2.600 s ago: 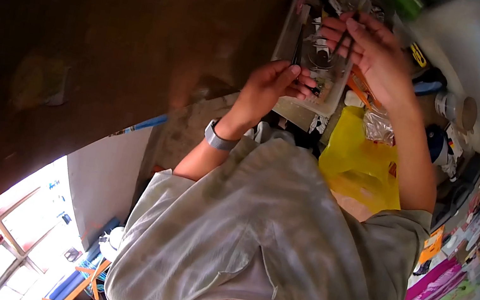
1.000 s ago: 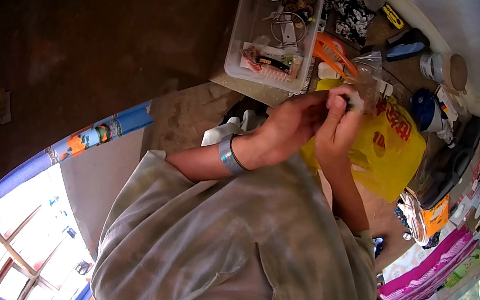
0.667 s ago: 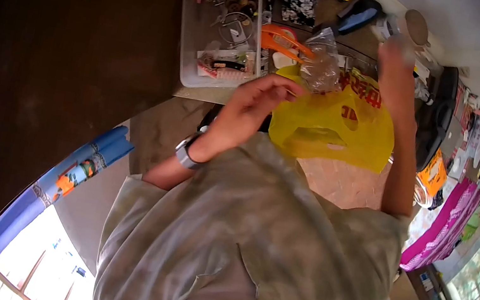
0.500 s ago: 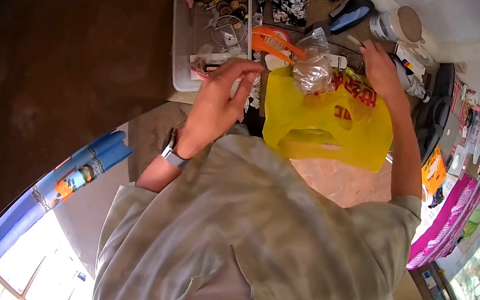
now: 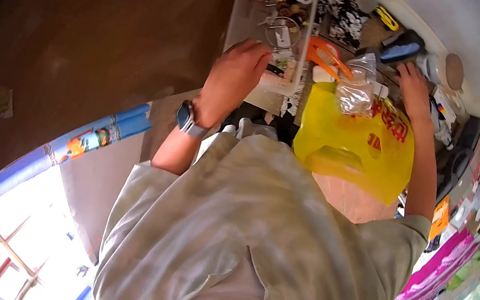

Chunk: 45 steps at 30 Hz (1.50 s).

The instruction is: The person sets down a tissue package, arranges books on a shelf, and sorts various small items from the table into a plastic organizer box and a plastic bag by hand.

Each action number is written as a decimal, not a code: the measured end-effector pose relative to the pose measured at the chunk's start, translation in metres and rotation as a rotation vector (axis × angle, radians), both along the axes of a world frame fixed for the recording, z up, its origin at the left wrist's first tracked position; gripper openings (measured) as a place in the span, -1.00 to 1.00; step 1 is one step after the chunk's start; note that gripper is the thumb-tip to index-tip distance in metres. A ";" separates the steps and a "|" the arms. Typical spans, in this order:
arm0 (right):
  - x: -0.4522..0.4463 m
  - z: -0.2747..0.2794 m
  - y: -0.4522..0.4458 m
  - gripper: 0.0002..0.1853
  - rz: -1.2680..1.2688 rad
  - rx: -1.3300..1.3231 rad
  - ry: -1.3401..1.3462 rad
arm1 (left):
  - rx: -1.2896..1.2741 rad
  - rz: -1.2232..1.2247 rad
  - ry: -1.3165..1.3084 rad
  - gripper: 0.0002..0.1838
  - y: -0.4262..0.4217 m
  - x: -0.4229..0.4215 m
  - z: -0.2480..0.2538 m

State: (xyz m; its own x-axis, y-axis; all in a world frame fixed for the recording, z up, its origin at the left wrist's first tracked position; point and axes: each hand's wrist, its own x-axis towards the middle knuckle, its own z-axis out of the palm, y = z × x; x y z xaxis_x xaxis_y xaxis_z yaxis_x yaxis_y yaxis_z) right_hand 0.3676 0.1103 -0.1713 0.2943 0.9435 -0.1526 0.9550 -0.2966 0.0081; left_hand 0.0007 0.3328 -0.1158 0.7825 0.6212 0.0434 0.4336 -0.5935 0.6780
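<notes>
My left hand (image 5: 236,79), with a watch (image 5: 189,119) on its wrist, is over the near left part of a clear plastic bin (image 5: 295,84). Its fingers are curled in and their tips are hidden, so I cannot make out what they hold. Inside the bin lie brown buttons (image 5: 290,11), a metal ring and other small items. My right hand (image 5: 415,94) reaches past a yellow plastic bag (image 5: 355,151), fingers apart beside a blue and black object (image 5: 402,47). Nothing shows in it. On the bag's far edge rests a clear plastic packet (image 5: 355,90), touching an orange-handled tool (image 5: 327,56).
Black-and-white patterned cloth (image 5: 347,21) and a yellow-and-black item (image 5: 386,18) lie at the back. A round-lidded container (image 5: 453,72) stands against the wall. A black case-like object (image 5: 460,157) is at the right. Brown surface (image 5: 98,9) spreads out on the left.
The whole view has shifted, so the bin and bag appear further right. My left hand has moved left across the bin. A thin pale item by my right fingertips no longer shows.
</notes>
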 end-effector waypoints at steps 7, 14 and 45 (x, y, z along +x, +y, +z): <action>0.000 0.004 0.003 -0.67 -0.039 0.029 0.074 | 0.216 -0.079 -0.048 -0.83 0.043 0.033 -0.054; -0.011 0.023 0.009 -0.69 -0.003 0.155 0.166 | 0.273 -0.118 0.125 -0.87 0.058 0.049 -0.069; -0.152 0.079 0.093 -0.82 -0.153 0.382 1.209 | -0.106 0.123 -0.253 -0.85 0.029 0.010 -0.007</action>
State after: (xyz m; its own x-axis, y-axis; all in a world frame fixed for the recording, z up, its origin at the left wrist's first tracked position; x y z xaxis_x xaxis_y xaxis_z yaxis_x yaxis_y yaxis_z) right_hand 0.2153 0.2032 -0.0924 0.2675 0.9553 -0.1261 0.2509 -0.1954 -0.9481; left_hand 0.0105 0.3618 -0.1233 0.6737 0.7221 0.1573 0.3069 -0.4670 0.8293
